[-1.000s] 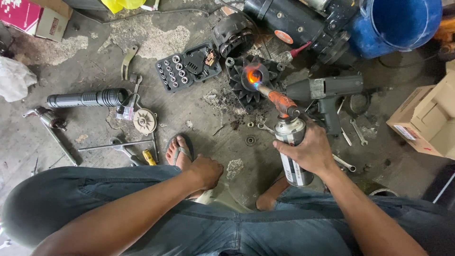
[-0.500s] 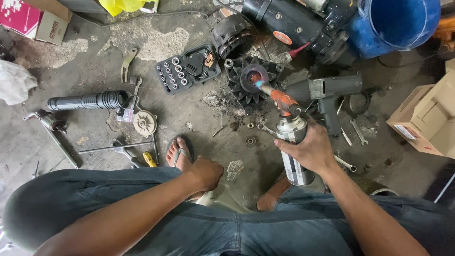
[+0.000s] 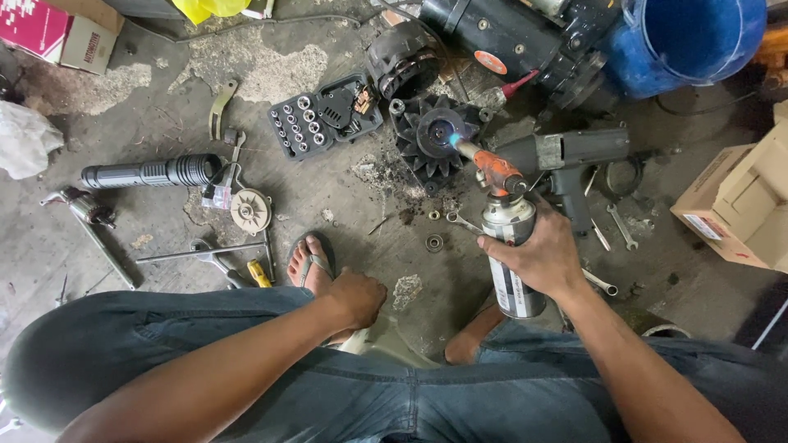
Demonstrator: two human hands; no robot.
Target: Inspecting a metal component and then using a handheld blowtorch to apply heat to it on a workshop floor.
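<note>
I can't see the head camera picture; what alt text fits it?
Seen from above, a seated person's right hand aims a lit torch can at a black finned housing on a tool-strewn concrete floor. The left hand rests by the knee.

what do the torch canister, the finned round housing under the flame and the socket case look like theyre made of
Torch canister: looks like thin sheet metal, glossy silver sheen under a printed label; the right hand grips it.
Finned housing: probably cast metal, dark and grimy, with thick ribs around a hub.
Socket case: likely moulded black plastic with a matte surface; the sockets in it shine like chromed steel.
</note>
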